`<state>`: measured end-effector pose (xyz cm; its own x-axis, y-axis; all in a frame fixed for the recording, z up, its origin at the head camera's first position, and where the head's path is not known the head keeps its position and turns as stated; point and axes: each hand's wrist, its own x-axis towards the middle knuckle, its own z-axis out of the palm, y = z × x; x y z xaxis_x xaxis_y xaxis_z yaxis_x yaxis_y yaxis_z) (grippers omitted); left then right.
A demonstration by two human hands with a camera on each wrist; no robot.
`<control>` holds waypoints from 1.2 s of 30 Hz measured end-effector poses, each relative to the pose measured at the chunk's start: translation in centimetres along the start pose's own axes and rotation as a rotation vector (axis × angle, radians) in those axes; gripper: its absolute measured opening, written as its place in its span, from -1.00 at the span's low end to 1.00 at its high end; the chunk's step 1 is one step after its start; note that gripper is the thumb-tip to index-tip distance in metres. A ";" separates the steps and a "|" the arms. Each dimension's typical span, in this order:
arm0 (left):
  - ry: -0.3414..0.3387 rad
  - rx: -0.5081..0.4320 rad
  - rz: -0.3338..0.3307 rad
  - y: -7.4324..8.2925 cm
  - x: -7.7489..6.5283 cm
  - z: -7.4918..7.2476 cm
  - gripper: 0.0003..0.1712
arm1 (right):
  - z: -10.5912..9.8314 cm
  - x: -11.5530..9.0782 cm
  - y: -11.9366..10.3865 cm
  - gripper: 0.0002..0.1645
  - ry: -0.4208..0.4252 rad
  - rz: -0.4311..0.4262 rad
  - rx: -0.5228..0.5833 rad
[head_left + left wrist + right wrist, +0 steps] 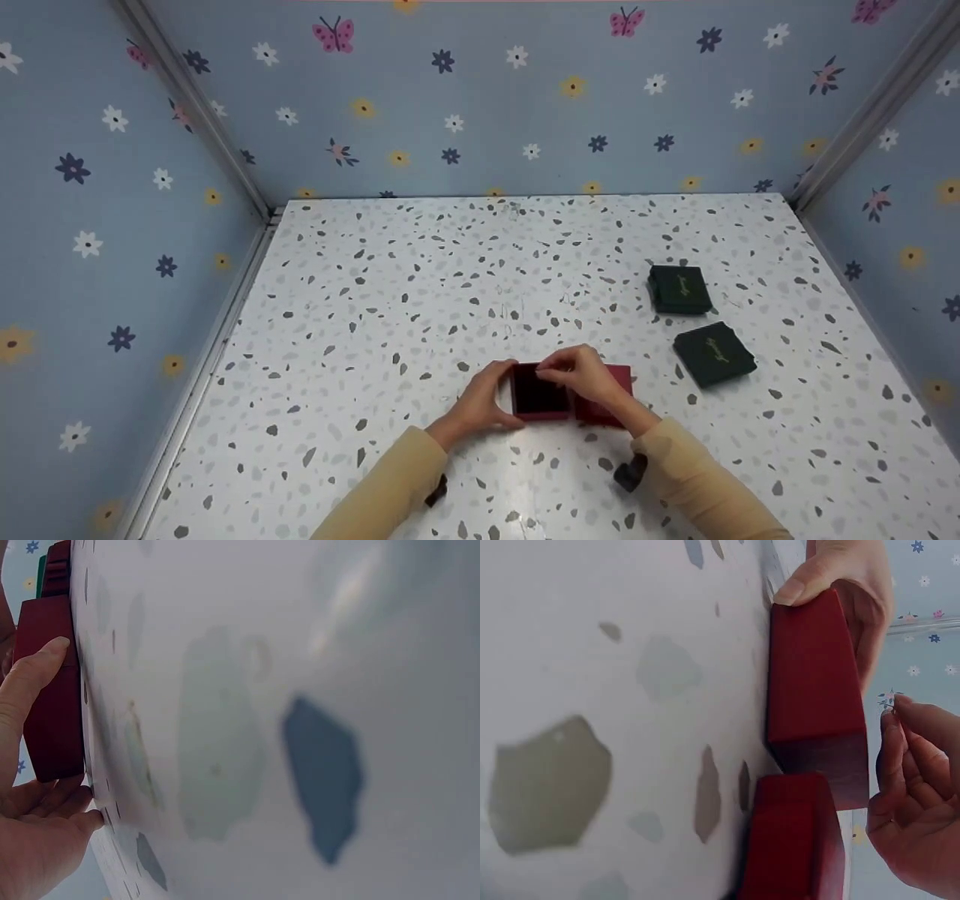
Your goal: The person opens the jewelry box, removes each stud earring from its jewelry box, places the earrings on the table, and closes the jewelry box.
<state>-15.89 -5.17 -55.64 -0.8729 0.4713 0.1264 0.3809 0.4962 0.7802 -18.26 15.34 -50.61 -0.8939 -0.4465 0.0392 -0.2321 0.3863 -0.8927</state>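
Observation:
My left hand [480, 397] grips the left end of a small red box [546, 415], thumb at its near side and fingers at its far side. Its top is open on a dark lining, and it stands on the table. Over that opening is my right hand [589, 373], thumb and forefinger tips pinched together. A tiny thin piece [889, 706] shows at those fingertips in the right wrist view, too small for its kind to be made out. The red lid [621, 381] lies just right of the box, partly hidden under my right hand and wrist.
Two dark green boxes with gold lettering, a farther one [681, 290] and a nearer one [715, 355], sit to the right on the speckled white table [360, 300]. Blue flowered walls [510, 97] enclose the back and both sides.

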 end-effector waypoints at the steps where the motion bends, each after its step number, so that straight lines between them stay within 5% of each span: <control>1: 0.001 -0.002 0.003 0.0 0.0 0.0 0.08 | -0.1 0.2 0.4 -0.85 0.001 0.011 0.000; 21: 0.005 0.010 -0.004 0.0 0.0 0.0 0.08 | -4.2 2.8 1.7 -0.83 0.043 0.071 -0.069; 36: 0.003 0.010 -0.001 0.0 0.0 0.1 0.09 | -6.3 4.6 3.4 -0.79 0.142 0.233 -0.123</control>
<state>-15.81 -5.10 -55.69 -0.8740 0.4689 0.1278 0.3834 0.5036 0.7742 -25.59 19.71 -50.61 -0.9713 -0.2200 -0.0899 -0.0514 0.5640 -0.8242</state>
